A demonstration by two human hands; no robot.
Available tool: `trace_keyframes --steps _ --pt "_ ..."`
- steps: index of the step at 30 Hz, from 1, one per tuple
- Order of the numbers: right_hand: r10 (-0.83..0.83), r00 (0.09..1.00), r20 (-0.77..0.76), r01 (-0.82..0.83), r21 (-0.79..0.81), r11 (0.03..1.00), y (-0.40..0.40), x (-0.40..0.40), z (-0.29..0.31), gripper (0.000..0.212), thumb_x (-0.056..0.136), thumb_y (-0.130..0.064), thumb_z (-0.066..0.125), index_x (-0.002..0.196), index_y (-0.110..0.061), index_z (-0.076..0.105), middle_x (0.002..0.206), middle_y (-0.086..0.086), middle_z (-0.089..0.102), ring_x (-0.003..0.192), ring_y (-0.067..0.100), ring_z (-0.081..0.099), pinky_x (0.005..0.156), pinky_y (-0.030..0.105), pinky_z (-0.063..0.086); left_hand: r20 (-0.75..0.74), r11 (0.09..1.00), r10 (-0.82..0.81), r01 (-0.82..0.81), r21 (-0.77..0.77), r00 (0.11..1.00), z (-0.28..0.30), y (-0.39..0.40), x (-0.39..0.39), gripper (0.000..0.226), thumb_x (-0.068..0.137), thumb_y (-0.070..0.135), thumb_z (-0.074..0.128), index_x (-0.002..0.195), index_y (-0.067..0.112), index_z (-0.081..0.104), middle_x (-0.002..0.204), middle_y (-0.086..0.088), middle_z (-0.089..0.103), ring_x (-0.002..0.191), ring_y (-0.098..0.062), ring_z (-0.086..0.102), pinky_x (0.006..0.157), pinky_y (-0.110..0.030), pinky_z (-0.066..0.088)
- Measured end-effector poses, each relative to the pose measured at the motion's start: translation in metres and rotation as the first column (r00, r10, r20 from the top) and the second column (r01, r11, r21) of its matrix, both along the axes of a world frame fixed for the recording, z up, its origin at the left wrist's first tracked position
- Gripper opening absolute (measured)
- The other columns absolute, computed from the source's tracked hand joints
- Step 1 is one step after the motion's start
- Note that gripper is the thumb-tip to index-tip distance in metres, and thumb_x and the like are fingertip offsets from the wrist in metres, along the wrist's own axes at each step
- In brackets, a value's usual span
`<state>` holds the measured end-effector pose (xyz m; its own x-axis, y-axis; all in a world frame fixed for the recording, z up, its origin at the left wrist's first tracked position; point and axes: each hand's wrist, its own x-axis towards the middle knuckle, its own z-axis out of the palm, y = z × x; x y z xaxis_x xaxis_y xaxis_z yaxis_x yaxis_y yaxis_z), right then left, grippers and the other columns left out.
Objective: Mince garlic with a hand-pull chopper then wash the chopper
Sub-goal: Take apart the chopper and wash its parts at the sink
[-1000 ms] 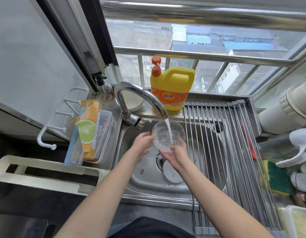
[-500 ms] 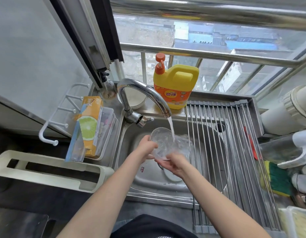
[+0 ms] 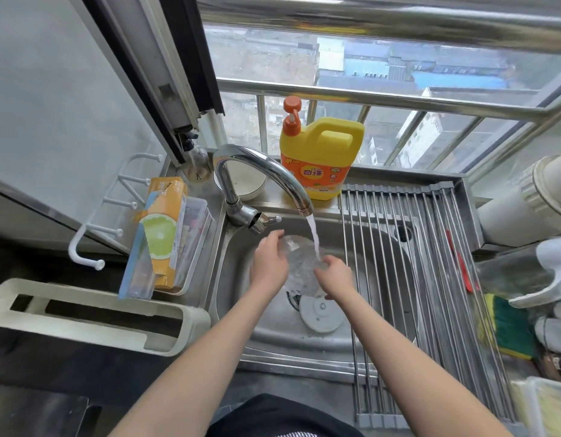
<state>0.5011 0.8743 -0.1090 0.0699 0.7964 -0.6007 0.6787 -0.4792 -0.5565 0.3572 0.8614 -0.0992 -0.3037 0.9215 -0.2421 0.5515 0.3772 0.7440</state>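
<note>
Yellow detergent jug (image 3: 323,152) label's writing too blurred; hands rinse clear chopper bowl (image 3: 299,263)

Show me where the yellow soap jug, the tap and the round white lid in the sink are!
Yellow soap jug (image 3: 323,159): head view, on its yellow body above the label.
Tap (image 3: 266,167): head view, on the curved metal spout.
Round white lid (image 3: 320,314): head view, near its middle.

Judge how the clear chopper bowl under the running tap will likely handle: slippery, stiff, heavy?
Probably slippery: tap water runs over the clear chopper bowl. Likely stiff, since it keeps its round shape between the left hand and right hand.
</note>
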Motion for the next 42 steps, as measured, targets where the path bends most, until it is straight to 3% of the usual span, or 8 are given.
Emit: trace_keyframes --steps 7,11,15,21,28,31,35,42 --pt "0.119 0.978 -0.173 -0.081 0.214 0.973 0.004 -0.009 0.007 0.047 0.094 -0.010 0.046 0.134 -0.034 0.043 0.099 -0.004 0.058 0.081 0.018 0.060 0.067 0.031 0.050 -0.499 0.829 -0.202 0.419 0.372 0.843 0.002 -0.005 0.003 0.056 0.064 -0.019 0.062 0.116 0.004 0.058 0.108 -0.014 0.060 0.105 -0.022 0.042 0.074 -0.037 0.056" --pt "0.008 0.979 -0.204 0.031 0.186 0.982 0.002 -0.008 0.006 0.023 0.098 -0.014 0.034 0.112 -0.020 0.050 0.088 0.012 0.064 0.054 0.017 0.063 0.050 0.033 0.054 -0.196 0.960 -0.094 0.141 0.240 0.976 0.007 -0.006 0.000 0.059 0.078 -0.020 0.047 0.130 0.007 0.049 0.126 -0.012 0.052 0.115 -0.022 0.048 0.085 -0.026 0.044" --pt "-0.251 0.904 -0.347 0.260 -0.020 0.965 -0.007 -0.001 0.004 0.032 0.102 -0.023 0.035 0.131 -0.011 0.044 0.067 0.013 0.060 0.035 0.014 0.049 0.037 0.024 0.043 0.294 0.969 0.206 -0.154 -0.192 0.933 0.004 -0.002 -0.010 0.033 0.091 0.001 0.051 0.123 0.010 0.053 0.115 -0.010 0.058 0.090 -0.018 0.055 0.054 -0.019 0.049" --pt "-0.379 0.880 -0.285 0.321 -0.232 0.918 -0.016 0.006 -0.001 0.046 0.101 -0.044 0.027 0.126 -0.009 0.042 0.060 0.013 0.055 0.038 0.019 0.044 0.043 0.024 0.045 0.515 0.850 0.326 -0.008 -0.526 0.793 0.005 -0.007 0.004 0.058 0.083 -0.019 0.041 0.126 0.020 0.043 0.115 -0.007 0.046 0.093 -0.027 0.058 0.058 -0.039 0.060" --pt "0.118 0.987 0.111 -0.146 0.295 0.944 -0.006 0.006 -0.003 0.048 0.090 -0.009 0.051 0.136 -0.010 0.041 0.131 0.012 0.053 0.115 0.027 0.054 0.091 0.037 0.048 0.418 0.936 0.173 -0.016 -0.352 0.892 0.006 -0.003 0.002 0.037 0.094 0.010 0.050 0.127 0.026 0.058 0.124 0.000 0.058 0.096 -0.021 0.060 0.048 -0.033 0.057" --pt "0.241 0.970 0.045 -0.227 0.537 0.812 0.002 -0.019 0.008 0.041 0.082 0.006 0.042 0.114 -0.010 0.063 0.113 0.009 0.064 0.109 0.021 0.055 0.093 0.033 0.047 0.358 0.934 0.205 -0.073 -0.350 0.911 0.007 -0.002 -0.005 0.035 0.093 0.022 0.059 0.127 0.024 0.057 0.122 0.001 0.055 0.098 -0.020 0.056 0.052 -0.035 0.057" --pt "-0.133 0.809 -0.573 0.193 0.045 0.980 0.023 -0.047 0.034 0.042 0.080 0.015 0.031 0.089 0.001 0.069 0.083 0.012 0.068 0.073 0.017 0.062 0.060 0.017 0.050 0.369 0.934 0.210 -0.074 -0.349 0.905 0.005 -0.006 -0.012 0.040 0.091 0.017 0.060 0.130 0.023 0.052 0.119 0.000 0.047 0.104 -0.020 0.051 0.057 -0.036 0.057" --pt "-0.515 0.449 -0.730 0.157 -0.503 0.850 0.051 -0.032 0.034 0.054 0.099 -0.046 0.029 0.122 -0.009 0.062 0.121 0.006 0.065 0.109 0.031 0.058 0.092 0.041 0.044 0.468 0.936 0.277 -0.126 -0.328 0.840 0.006 -0.007 -0.017 0.042 0.091 0.016 0.062 0.130 0.027 0.052 0.129 -0.006 0.051 0.110 -0.024 0.055 0.055 -0.034 0.056"
